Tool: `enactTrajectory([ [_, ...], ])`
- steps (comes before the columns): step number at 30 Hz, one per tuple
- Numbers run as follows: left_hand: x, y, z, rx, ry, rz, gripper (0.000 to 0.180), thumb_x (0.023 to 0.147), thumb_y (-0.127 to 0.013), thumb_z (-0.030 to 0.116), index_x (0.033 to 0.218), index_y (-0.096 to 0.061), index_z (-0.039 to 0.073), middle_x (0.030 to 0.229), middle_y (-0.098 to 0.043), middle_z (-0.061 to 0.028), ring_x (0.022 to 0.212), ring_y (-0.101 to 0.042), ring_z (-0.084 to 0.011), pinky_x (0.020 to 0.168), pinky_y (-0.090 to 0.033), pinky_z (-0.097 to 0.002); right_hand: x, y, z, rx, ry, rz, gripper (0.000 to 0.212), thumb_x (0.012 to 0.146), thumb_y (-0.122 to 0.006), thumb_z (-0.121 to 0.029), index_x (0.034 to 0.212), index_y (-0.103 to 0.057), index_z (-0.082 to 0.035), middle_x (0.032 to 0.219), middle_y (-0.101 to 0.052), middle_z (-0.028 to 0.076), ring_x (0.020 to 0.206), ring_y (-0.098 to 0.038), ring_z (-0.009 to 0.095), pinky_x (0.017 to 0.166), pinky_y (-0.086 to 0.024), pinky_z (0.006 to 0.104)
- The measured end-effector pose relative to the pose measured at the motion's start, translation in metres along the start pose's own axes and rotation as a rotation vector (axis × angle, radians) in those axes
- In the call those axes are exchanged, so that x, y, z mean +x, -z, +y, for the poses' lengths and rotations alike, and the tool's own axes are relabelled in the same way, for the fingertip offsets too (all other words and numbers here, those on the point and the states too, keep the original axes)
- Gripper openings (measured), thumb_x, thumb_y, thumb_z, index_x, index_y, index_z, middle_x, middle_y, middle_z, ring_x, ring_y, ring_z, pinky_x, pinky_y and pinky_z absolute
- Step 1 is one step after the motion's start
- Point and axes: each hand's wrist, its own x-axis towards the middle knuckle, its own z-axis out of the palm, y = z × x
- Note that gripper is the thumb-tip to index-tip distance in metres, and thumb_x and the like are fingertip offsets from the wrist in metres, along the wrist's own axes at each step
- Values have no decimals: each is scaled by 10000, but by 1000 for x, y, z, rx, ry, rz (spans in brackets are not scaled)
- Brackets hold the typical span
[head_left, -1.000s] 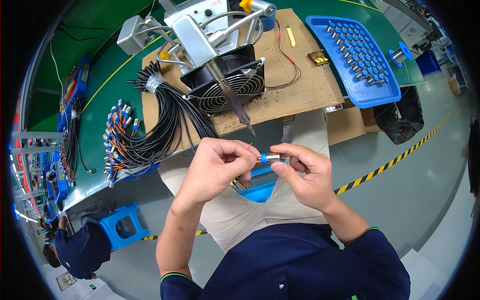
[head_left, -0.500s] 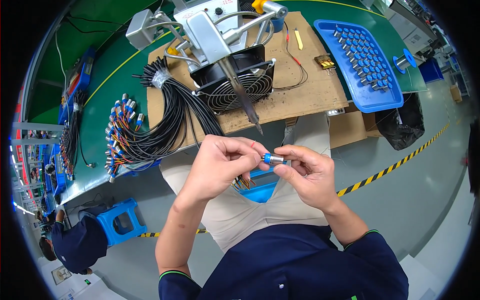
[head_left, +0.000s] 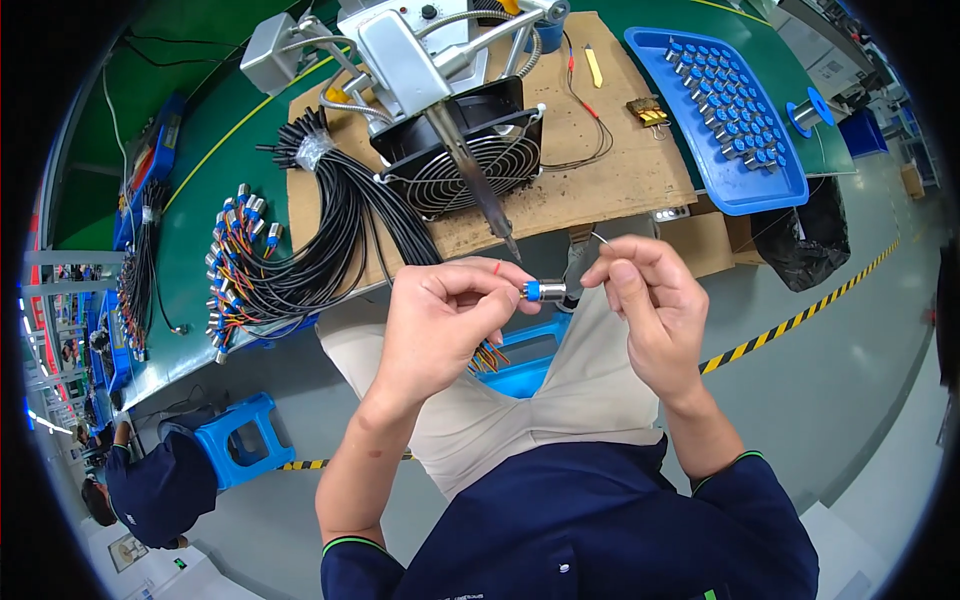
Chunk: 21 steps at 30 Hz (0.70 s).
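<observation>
- One silver-and-blue cylindrical connector pinched by the left hand, near the soldering iron.
- Right hand pinching a thin wire, just beside the connector.
- Iron partly hiding a black fan; black cable bundle left, blue tray right.

Bright, even light; glare on table edge; strong fisheye bending, black corners.

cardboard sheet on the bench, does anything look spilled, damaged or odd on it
Yes: dark specks are scattered over the cardboard sheet, mainly along its front edge and beside the black fan. They look odd against the plain tan surface; what they are, I can't tell.
</observation>
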Motion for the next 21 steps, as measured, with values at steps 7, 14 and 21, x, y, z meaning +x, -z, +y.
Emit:
enactTrajectory([
  [7,1,-11,-8,-51,-79,162,125,963,-704,-6,953,-793,-93,1112,-759,-212,659,-659,-102,596,-528,-206,8,-15,-17,-206,169,66,24,978,-723,9,977,-740,27,1044,-786,130,779,-679,91,606,-511,238],
  [14,-1,-13,-4,-30,-142,181,132,978,-707,0,971,-794,-99,1101,-770,-159,727,-672,-87,608,-543,-209,11,-35,-18,-313,267,0,73,832,-756,72,857,-702,28,1039,-768,184,851,-706,162,638,-494,250],
  [21,-2,-21,-5,-7,-169,267,107,956,-697,-50,987,-787,-100,1150,-757,-203,665,-635,-92,621,-527,-227,12,-44,-19,-411,251,52,69,827,-755,50,864,-714,8,1110,-763,185,778,-698,128,587,-487,252],
])
